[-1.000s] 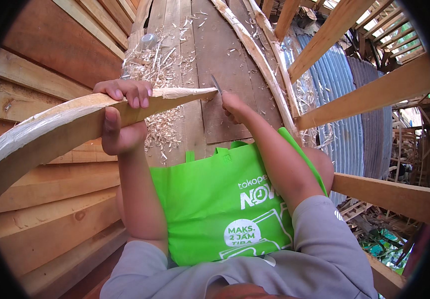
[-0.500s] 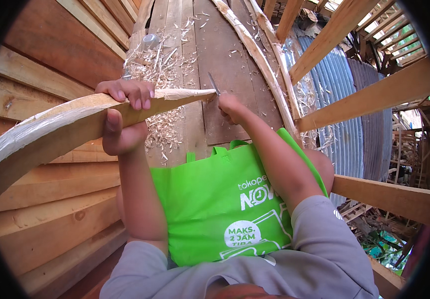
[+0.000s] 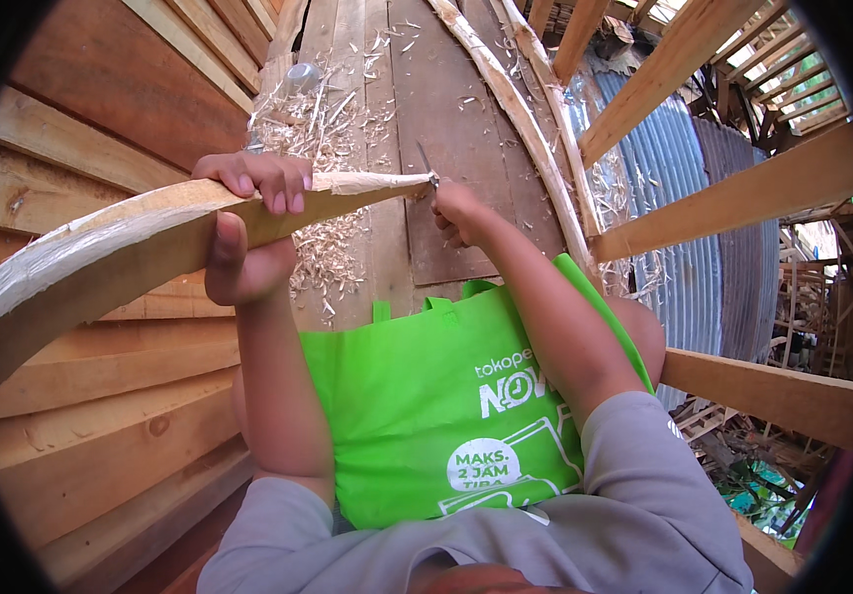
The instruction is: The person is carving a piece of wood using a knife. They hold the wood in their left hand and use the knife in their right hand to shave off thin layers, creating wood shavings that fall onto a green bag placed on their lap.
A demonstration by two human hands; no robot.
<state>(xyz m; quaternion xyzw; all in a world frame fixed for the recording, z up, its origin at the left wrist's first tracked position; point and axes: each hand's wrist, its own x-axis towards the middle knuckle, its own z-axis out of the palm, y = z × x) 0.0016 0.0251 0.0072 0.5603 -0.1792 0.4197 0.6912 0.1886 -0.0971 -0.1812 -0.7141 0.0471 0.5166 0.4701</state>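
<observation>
My left hand (image 3: pixel 253 213) is wrapped round a long, curved piece of wood (image 3: pixel 149 233), fingers over its top edge and thumb below. The wood's pale, roughly whittled edge faces up. It narrows to a point at the right, while its wide part runs out of view at the left. My right hand (image 3: pixel 454 211) is closed round a knife (image 3: pixel 424 156), its thin blade pointing away from me. The knife meets the wood's narrow tip; its handle is hidden in my fist. Across my lap lies a green bag (image 3: pixel 397 396) with white print.
Wood shavings (image 3: pixel 332 247) are strewn over the plank floor (image 3: pixel 377 267). A clear cup (image 3: pixel 302 77) stands among them. Board walls (image 3: pixel 120 346) rise at my left. Long peeled poles (image 3: pixel 516 99) lie ahead, and wooden rails (image 3: pixel 733 203) with corrugated metal sheets (image 3: pixel 679 228) are at right.
Both hands, the wood and the knife keep nearly the same places. A small pale bit now shows at the wood's tip by the blade. The whole view has shifted slightly.
</observation>
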